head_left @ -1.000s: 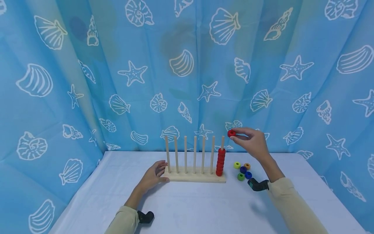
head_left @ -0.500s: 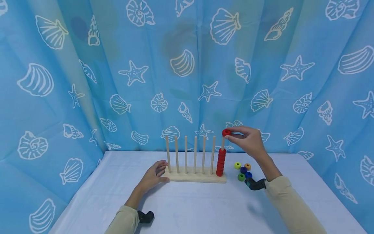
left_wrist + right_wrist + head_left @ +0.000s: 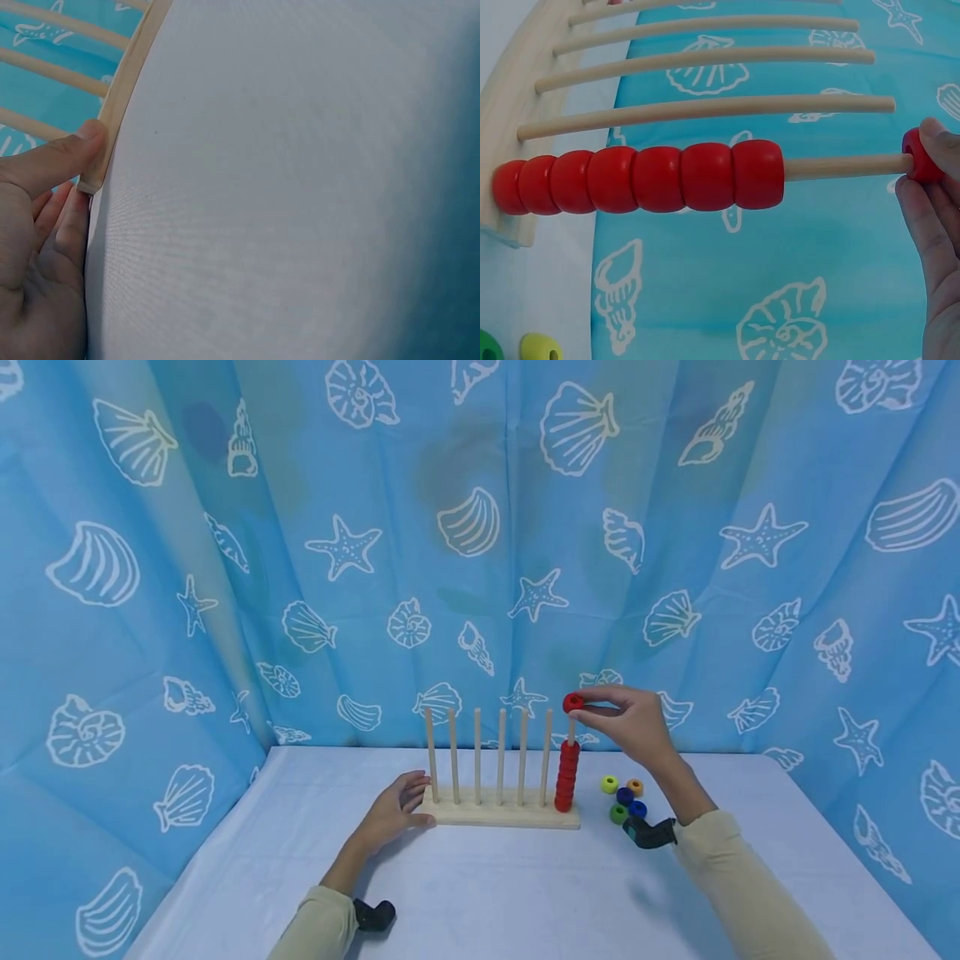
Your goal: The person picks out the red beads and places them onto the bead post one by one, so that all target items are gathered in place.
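Observation:
A wooden peg rack (image 3: 495, 816) with a row of upright pegs stands on the table. My left hand (image 3: 390, 812) grips its left end; in the left wrist view the thumb lies on the base (image 3: 120, 105) with the fingers behind the end. Several red beads (image 3: 567, 777) are stacked on the rightmost peg, whose upper part is bare. Between thumb and fingertips, my right hand (image 3: 636, 724) pinches another red bead (image 3: 573, 702) at the top of that peg. In the right wrist view the peg's tip meets the hole of the held bead (image 3: 922, 156).
Right of the rack lie several loose beads: a yellow bead (image 3: 609, 784), an orange bead (image 3: 635, 787), a green bead (image 3: 618, 814) and blue ones (image 3: 637, 810). A blue shell-print curtain (image 3: 465, 593) hangs behind the white-covered table (image 3: 495, 893).
My right hand has moved left with the red bead, from beside the rightmost peg to over its tip. My left hand has stayed at the rack's left end.

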A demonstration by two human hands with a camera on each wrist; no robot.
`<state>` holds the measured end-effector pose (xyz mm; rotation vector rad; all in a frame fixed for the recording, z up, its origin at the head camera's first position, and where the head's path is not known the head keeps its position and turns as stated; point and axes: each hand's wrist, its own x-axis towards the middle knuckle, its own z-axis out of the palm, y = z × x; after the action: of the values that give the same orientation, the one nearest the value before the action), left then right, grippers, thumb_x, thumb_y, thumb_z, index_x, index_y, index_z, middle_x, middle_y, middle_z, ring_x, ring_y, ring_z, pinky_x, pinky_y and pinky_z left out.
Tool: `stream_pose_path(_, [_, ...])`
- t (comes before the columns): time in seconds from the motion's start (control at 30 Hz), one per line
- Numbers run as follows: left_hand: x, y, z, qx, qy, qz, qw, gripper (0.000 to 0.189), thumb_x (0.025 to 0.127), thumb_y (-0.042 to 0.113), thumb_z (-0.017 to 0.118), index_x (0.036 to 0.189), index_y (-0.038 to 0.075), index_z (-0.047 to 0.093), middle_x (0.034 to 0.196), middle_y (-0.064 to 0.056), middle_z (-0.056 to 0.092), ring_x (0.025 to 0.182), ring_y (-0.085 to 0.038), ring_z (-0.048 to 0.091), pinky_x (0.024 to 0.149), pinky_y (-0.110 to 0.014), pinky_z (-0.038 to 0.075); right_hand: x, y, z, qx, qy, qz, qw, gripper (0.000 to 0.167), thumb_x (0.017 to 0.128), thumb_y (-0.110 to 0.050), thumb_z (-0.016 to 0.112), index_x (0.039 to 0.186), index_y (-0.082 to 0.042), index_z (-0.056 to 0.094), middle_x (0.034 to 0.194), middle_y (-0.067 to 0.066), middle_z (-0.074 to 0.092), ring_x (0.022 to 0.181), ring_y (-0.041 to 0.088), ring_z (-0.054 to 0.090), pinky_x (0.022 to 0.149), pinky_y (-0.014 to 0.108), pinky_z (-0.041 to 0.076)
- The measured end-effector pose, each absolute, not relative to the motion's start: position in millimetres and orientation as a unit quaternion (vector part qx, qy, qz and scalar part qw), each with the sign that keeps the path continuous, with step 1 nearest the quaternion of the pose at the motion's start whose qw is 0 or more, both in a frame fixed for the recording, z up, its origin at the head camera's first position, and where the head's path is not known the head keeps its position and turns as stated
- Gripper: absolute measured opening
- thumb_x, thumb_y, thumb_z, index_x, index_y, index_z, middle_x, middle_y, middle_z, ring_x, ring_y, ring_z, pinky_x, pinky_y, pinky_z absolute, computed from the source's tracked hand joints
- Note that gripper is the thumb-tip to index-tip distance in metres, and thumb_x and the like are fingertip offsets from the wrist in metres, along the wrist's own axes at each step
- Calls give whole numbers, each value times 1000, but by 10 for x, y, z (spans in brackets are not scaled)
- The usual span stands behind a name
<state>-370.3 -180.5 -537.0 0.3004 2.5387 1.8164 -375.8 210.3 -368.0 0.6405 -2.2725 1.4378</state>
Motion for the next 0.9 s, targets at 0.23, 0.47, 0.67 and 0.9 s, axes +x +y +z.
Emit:
stream_pose_path(0.23, [-3687, -1799, -5400, 88, 811, 578, 11, 89, 67, 3, 87, 144, 4, 41, 139, -13, 52, 132, -31, 46, 104, -28, 45, -3758, 2126, -3736, 220, -819, 497, 185, 40, 82, -30, 79, 116, -10, 72, 113, 7, 69, 98, 22, 70, 80, 26, 58])
stream_pose_path(0.47, [-3710, -1803, -5328, 91, 808, 582, 6, 89, 68, 0, 86, 144, 4, 41, 140, -13, 51, 133, -30, 46, 104, -26, 45, -3762, 2131, -3798, 209, -825, 492, 184, 42, 81, -35, 79, 116, -12, 72, 111, 4, 70, 100, 23, 69, 80, 27, 59])
stream_pose_path(0.67, [-3691, -1790, -5331, 92, 805, 587, 10, 89, 67, 2, 87, 143, 2, 41, 139, -14, 52, 131, -31, 47, 104, -28, 44, -3756, 2142, -3884, 200, -826, 497, 178, 40, 83, -34, 78, 116, -13, 72, 111, 5, 70, 101, 24, 68, 81, 28, 59])
stream_pose_path(0.9, [-3704, -1803, -5356, 92, 809, 580, 6, 89, 67, 3, 87, 143, 3, 42, 139, -14, 52, 131, -31, 48, 105, -28, 44, -3750, 2119, -3874, 187, -832, 493, 172, 44, 81, -39, 79, 115, -12, 72, 110, 5, 70, 100, 23, 69, 81, 33, 60])
